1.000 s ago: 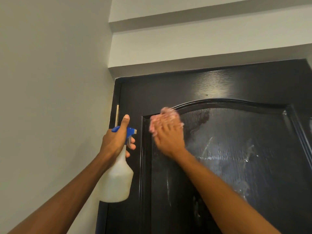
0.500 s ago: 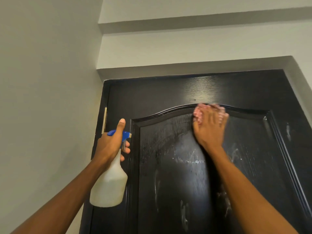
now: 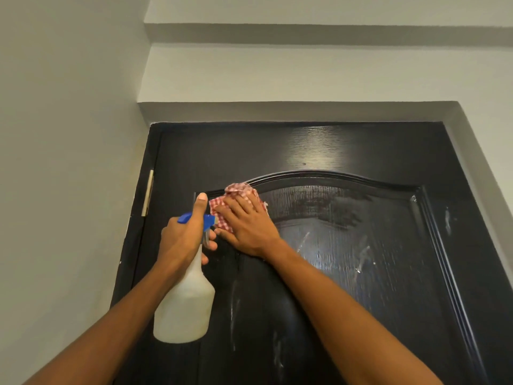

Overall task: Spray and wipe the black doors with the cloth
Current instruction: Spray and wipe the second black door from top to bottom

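Checked cloth (image 3: 239,202) pressed flat against glossy door (image 3: 333,245).

Grey wall (image 3: 63,140) ran along left side, plain, no marks seen. Stepped soffit (image 3: 319,34) crossed overhead w/ shadowed underside. Grey lintel (image 3: 277,111) sat below it. Pale hinge strip (image 3: 148,193) was fixed upright, nr the wall's edge.

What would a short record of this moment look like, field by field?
Left hand: grip closed around the spray bottle, held upright beside the door
Right hand: flat, pressing the red checked cloth on the black door
Cloth position: upper left corner of the arched panel
Door surface: wet streaks and drips on the panel
Surroundings: grey wall to the left
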